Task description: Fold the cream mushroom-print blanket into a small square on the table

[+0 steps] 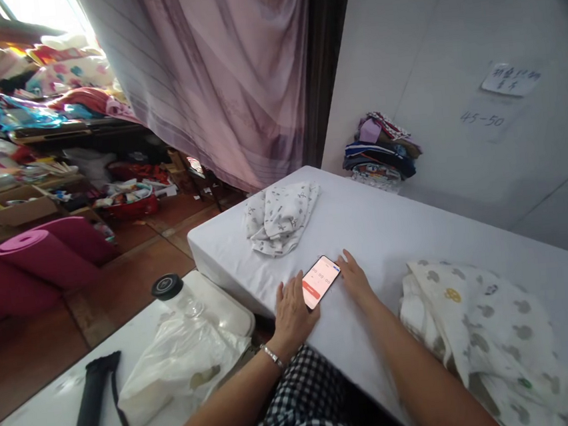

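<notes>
A smartphone (321, 281) shows a pale screen with a row of zeros and a red button, over the near edge of the white-covered table (365, 218). My left hand (293, 312) grips the phone's left side, fingers along that edge and thumb by the lower corner. At the phone's upper right edge is my right hand (354, 276), fingers apart and holding nothing. Beyond the phone lies a crumpled white cloth with a small print (282, 216). A white cloth with grey mouse-head shapes (495, 320) is heaped to the right of my right forearm.
Left, a second white surface (37, 414) carries a black-lidded clear bottle (170, 287), a plastic bag (173, 364) and a long black object (92, 409). Folded clothes (381, 150) are stacked against the wall. Pink rolls (42, 260) and cluttered shelves stand far left, beside a curtain (229, 64).
</notes>
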`<state>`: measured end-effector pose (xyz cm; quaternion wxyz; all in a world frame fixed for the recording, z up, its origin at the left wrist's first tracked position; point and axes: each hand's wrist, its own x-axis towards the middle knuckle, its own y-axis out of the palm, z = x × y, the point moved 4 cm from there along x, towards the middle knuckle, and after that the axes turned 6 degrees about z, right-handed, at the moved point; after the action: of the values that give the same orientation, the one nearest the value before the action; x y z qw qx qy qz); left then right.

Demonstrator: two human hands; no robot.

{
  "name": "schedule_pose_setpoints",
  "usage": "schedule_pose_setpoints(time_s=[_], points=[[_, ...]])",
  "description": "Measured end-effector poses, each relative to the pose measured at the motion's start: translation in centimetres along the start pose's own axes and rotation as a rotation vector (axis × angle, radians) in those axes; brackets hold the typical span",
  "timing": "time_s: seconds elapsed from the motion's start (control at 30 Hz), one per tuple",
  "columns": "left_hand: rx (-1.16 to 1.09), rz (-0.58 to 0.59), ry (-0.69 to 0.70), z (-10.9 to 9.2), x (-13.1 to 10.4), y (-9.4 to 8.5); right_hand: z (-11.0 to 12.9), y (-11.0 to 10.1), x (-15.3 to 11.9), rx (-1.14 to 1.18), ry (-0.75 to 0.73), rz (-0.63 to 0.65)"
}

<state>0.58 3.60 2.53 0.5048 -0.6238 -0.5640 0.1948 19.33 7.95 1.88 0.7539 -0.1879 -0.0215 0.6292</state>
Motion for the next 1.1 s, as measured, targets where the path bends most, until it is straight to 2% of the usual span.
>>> schedule_pose_setpoints(time_s=[0.13, 0.33, 0.43, 0.5, 0.57, 0.63, 0.7, 0.8, 0.87, 0.97, 1.03, 1.1], points=[[0.002, -0.019, -0.03, 1.2, 0.6, -1.1, 1.4, 0.9, -0.5, 0.024, 0.001, 0.028], [0.006, -0.01, -0.133, 4.5, 1.5, -2.4, 2.8, 1.5, -2.5, 0.096, -0.008, 0.014], [-0.015, 0.01, -0.153, 5.8, 1.8, -2.7, 3.3, 1.1, -5.0, 0.116, -0.106, 0.067], [-0.034, 0.024, -0.146, 6.4, 1.9, -2.8, 3.9, 0.4, -7.7, 0.094, -0.19, 0.132], [-0.051, 0.049, -0.143, 6.8, 2.2, -2.9, 4.3, -1.1, -11.2, 0.021, -0.267, 0.161], [-0.059, 0.087, -0.153, 7.3, 2.4, -3.0, 4.4, -3.8, -14.8, -0.097, -0.352, 0.099], [-0.064, 0.139, -0.17, 7.8, 2.6, -3.0, 4.0, -7.5, -18.0, -0.262, -0.433, -0.07], [-0.064, 0.157, -0.188, 8.0, 3.1, -3.3, 1.9, -14.1, -21.1, -0.546, -0.413, -0.451], [-0.079, 0.096, -0.143, 6.9, 3.8, -3.8, -0.1, -17.6, -22.2, -0.728, -0.408, -0.65], [-0.218, 0.041, 0.026, 2.7, 4.7, -3.6, -4.1, -20.7, -22.3, -0.869, -0.268, -0.715], [-0.372, 0.128, 0.121, -1.3, 4.7, -2.4, -6.7, -21.3, -21.9, -0.802, -0.121, -0.687], [-0.517, 0.311, 0.16, -5.4, 4.0, -0.2, -8.5, -21.0, -21.5, -0.672, -0.046, -0.638]])
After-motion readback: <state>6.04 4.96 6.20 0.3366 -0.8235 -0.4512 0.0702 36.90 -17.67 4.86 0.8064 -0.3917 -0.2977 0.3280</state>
